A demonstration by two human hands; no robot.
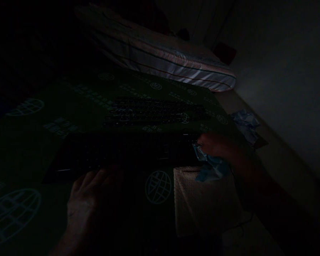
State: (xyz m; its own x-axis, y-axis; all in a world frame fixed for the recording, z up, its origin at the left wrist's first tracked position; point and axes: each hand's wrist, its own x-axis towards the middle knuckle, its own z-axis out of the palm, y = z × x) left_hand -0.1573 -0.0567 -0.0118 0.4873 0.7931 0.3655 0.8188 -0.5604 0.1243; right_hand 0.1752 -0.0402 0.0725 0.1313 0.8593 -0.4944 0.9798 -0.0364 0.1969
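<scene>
The scene is very dark. A black keyboard (122, 153) lies across a green cloth printed with globe marks (29, 142). My left hand (85, 199) rests at the keyboard's near edge, its fingers stretched out toward it. My right hand (218, 147) is closed on a crumpled light blue wipe (209, 165) pressed at the keyboard's right end. A second dark keyboard (154, 110) lies farther back on the cloth.
A pale towel (202, 206) lies on the cloth below my right hand. Another crumpled blue wipe (246, 122) sits at the right edge. A striped pillow or folded bedding (162, 60) lies at the back. A wall rises on the right.
</scene>
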